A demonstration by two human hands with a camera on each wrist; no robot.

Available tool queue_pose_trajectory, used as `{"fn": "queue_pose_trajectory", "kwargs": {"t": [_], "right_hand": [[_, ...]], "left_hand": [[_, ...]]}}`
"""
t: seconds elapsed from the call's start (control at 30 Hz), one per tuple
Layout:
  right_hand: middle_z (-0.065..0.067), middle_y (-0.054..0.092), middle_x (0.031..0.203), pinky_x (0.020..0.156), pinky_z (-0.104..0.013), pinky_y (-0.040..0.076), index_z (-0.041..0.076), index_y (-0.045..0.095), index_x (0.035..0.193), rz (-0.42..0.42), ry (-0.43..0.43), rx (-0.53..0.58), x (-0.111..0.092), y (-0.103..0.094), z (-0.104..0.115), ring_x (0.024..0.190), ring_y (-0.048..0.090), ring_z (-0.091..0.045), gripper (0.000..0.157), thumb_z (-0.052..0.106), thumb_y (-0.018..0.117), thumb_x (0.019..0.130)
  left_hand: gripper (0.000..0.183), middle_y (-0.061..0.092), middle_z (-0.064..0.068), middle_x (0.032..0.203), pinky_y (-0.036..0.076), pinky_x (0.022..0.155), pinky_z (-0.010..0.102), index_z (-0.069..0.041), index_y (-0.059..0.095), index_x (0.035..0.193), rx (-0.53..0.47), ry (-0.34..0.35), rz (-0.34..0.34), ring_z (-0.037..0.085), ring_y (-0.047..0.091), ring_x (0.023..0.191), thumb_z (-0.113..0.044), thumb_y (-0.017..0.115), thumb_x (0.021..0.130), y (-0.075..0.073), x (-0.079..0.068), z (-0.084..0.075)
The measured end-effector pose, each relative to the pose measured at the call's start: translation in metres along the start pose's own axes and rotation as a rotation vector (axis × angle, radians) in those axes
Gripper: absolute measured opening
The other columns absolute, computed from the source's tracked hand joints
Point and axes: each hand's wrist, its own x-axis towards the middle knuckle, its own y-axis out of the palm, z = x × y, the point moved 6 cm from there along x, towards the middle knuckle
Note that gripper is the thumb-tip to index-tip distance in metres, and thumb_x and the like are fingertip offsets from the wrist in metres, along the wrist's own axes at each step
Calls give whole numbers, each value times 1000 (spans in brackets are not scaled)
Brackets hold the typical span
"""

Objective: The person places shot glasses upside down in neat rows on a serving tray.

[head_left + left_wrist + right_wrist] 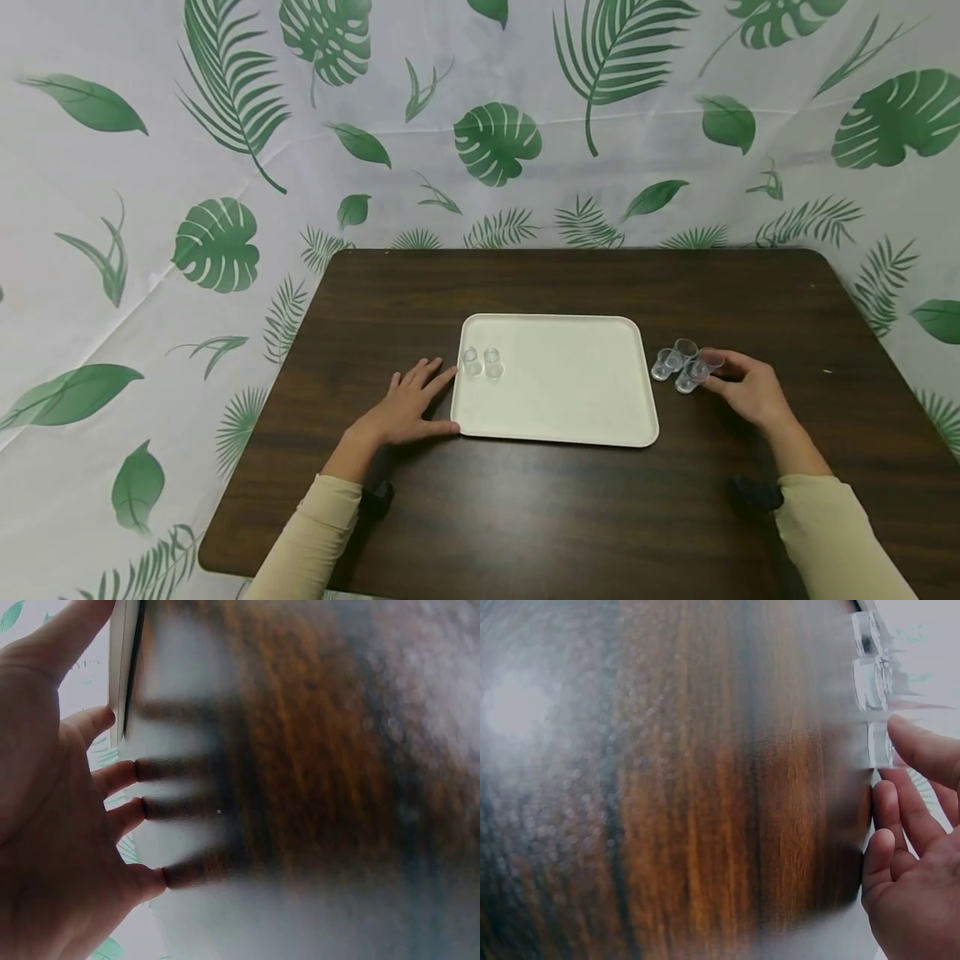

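Note:
With its fingers spread on the tabletop, my left hand (405,410) touches the left edge of a white rectangular tray (555,429) with thumb and index finger. Two small clear shot glasses (492,363) stand side by side on the tray near its left end. Just beyond the tray's right edge, several more clear shot glasses (663,365) are grouped closely on the table. My right hand (752,392) pinches the rightmost shot glass (880,745) of that group between thumb and fingers. In the left wrist view, the tray's side (120,667) rises beside the thumb.
The dark wood-grain table (570,517) has rounded corners and a shiny surface. Behind it and along the left hangs a white cloth (420,75) printed with green leaves. Black bands (377,497) sit at both wrists, below beige sleeves.

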Motion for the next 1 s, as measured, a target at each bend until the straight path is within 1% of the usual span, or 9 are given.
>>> {"fn": "queue_pose_trajectory", "kwargs": {"t": [0.13,0.23,0.47,0.6,0.73,0.83,0.93,1.0], "right_hand": [[-25,64,116,74,-22,40,-1,63,125,0,6,3,0,0,1,92,55,-17,41,17,73,90],[-25,64,115,74,-23,39,-2,64,125,-6,14,3,-1,-1,0,92,55,-19,41,17,74,90],[-23,65,111,74,-21,38,-1,65,122,-38,21,-2,-1,-4,-2,86,52,-5,41,22,75,89],[-23,66,108,71,-19,39,-2,66,120,-55,5,10,-2,-5,-1,81,50,0,39,19,76,88],[-21,65,109,67,-14,41,-3,66,120,-73,2,22,-1,-10,0,78,51,5,38,15,76,88],[-13,65,111,65,-10,43,-4,65,121,-87,11,46,-1,-15,0,77,52,9,40,15,76,88],[2,63,108,64,-9,45,-5,64,122,-105,27,77,0,-19,-1,77,52,12,42,15,76,88],[8,61,108,63,-9,46,-6,63,123,-118,39,88,-1,-21,-3,77,53,13,43,15,76,87]], "left_hand": [[96,13,11,163,5,111,67,-28,17,159,-1,-7,4,34,4,149,-71,59,83,-1,0,-1],[96,13,11,163,5,111,67,-27,17,159,-2,-7,7,34,4,149,-70,60,84,-2,0,-2],[95,15,14,162,6,110,68,-25,20,159,-7,7,-8,36,6,149,-67,62,84,-4,-1,-5],[96,15,14,162,6,110,68,-25,20,159,-6,6,-5,37,6,149,-69,61,83,-4,-2,-3],[97,15,14,162,6,110,68,-26,19,159,-4,5,-2,36,5,149,-70,60,83,-3,-2,-3],[97,15,14,162,6,110,68,-26,19,159,-3,6,-6,36,6,149,-70,60,83,-4,-1,-4],[97,15,14,162,6,110,68,-26,19,159,-3,6,-7,36,6,149,-70,61,83,-4,-1,-4],[97,15,14,162,6,110,68,-26,19,159,-3,5,-7,36,6,149,-70,61,83,-4,-1,-5]]}}
